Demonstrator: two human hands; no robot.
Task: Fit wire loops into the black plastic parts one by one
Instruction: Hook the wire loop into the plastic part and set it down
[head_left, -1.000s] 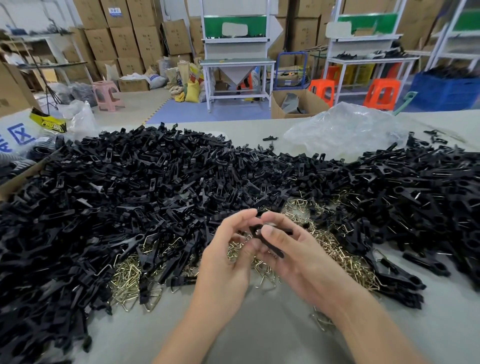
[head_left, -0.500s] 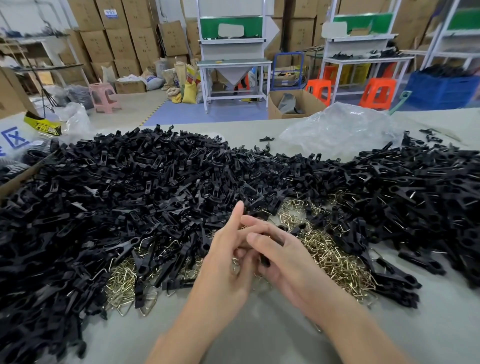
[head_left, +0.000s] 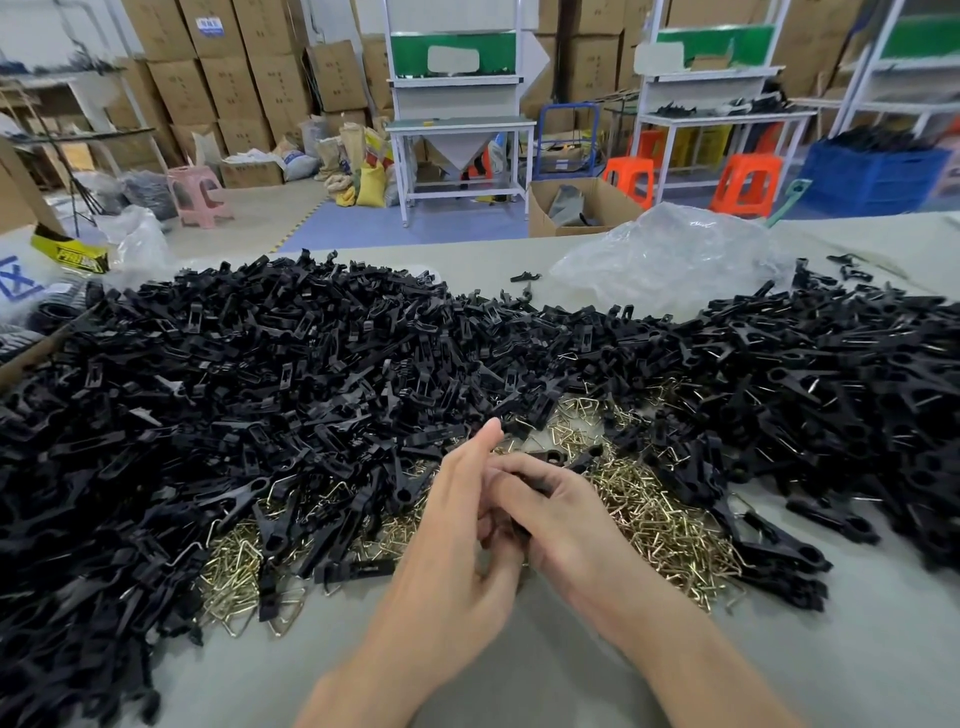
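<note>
Over the last second the hands closed together. The right hand (head_left: 566, 525) curled round the black plastic part (head_left: 520, 527), now mostly hidden. The left hand (head_left: 457, 551) met it, but its grip could not be determined. Loose wire loops (head_left: 654, 519) lay just beyond the right hand. A loop was probably being seated.

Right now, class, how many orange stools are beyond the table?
2. One orange stool stands right of the open cardboard box; the other orange stool stands further right, left of the blue crate. Others may be hidden.
</note>
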